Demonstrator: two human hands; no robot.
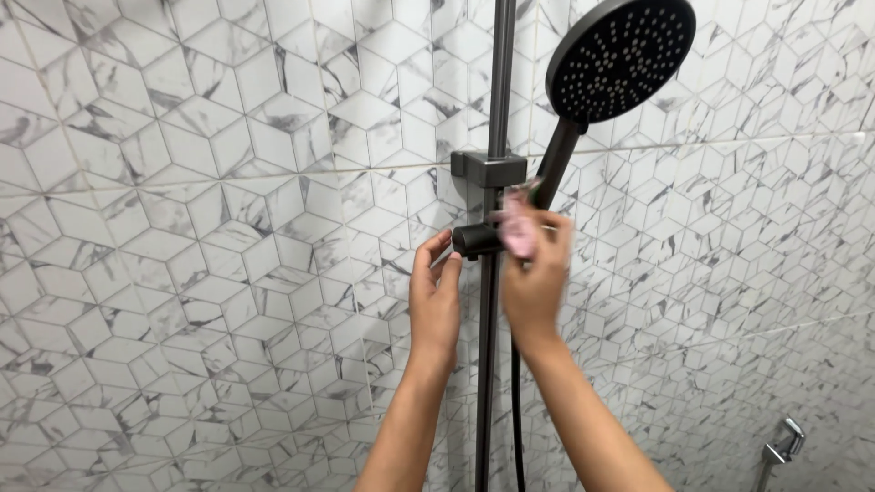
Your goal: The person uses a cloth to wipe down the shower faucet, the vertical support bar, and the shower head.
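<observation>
— What surrounds the hands?

— A dark vertical rail (499,82), the round shower head (620,56) up right, marbled tiled wall (182,228) behind.

— And the grip?

— Left hand (434,296) curls loosely around the holder knob (474,240); right hand (536,273) pinches a pink cloth (518,226) against the handle (556,164). Open wall left; a chrome fitting (784,444) low right.

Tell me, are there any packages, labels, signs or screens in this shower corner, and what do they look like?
None in view: no package, label, sign or screen.
The right hand holds only a small pink object against the dark shower head's holder; what it is cannot be told.
</observation>
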